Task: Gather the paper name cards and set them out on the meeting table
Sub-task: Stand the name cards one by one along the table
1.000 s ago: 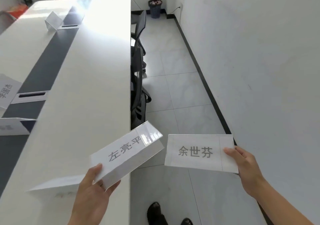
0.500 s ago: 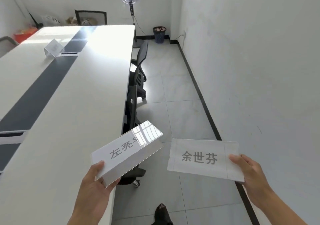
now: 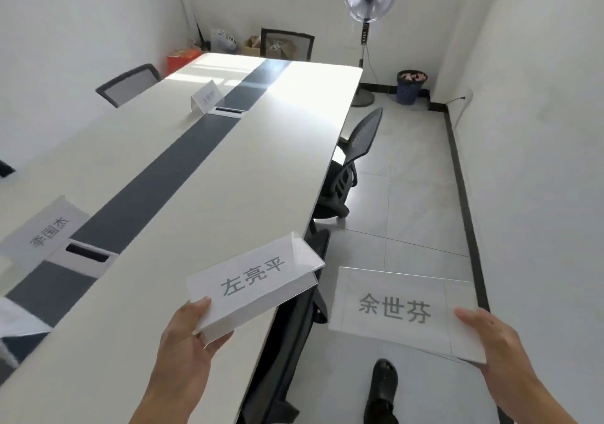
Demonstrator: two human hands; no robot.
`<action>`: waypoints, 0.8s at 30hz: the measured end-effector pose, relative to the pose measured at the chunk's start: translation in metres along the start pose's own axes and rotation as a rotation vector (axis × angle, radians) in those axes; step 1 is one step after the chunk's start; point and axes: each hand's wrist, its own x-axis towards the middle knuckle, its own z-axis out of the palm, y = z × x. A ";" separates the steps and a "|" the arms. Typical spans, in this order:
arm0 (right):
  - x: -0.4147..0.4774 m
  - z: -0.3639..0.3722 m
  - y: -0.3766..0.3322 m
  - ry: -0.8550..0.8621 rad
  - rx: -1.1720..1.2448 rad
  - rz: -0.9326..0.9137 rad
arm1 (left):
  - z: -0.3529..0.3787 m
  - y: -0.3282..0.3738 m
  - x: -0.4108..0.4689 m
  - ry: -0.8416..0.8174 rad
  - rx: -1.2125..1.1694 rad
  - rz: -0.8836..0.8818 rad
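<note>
My left hand (image 3: 188, 335) grips a folded white name card (image 3: 253, 281) by its near corner, held over the right edge of the long white meeting table (image 3: 183, 201). My right hand (image 3: 483, 335) holds a flat paper name card (image 3: 397, 309) by its right end, out over the floor beside the table. Another name card (image 3: 204, 96) stands far up the table by the dark centre strip. A further card (image 3: 45, 230) stands at the near left. Part of one more white card (image 3: 16, 322) shows at the left edge.
Black office chairs (image 3: 346, 168) are tucked along the table's right side, one right below my hands. A standing fan (image 3: 369, 8) and a dark waste bin (image 3: 410, 87) are at the far right corner. The tiled aisle runs along the right wall. My shoe (image 3: 384, 381) is on the floor.
My view has tilted up and swung left, showing more of the table, the far wall and the fan. Both hands keep their cards in much the same position.
</note>
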 end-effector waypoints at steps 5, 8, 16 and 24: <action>0.118 0.031 -0.038 -0.169 -0.065 0.022 | 0.026 -0.011 0.045 0.273 -0.042 0.067; 0.180 0.054 -0.067 -0.287 -0.106 0.042 | 0.051 -0.014 0.064 0.416 -0.085 0.075; 0.274 0.142 -0.117 -0.539 -0.240 0.110 | 0.074 -0.021 0.071 0.702 -0.201 0.093; 0.297 0.225 -0.120 -0.652 -0.297 0.146 | 0.033 -0.017 0.112 0.845 -0.225 0.015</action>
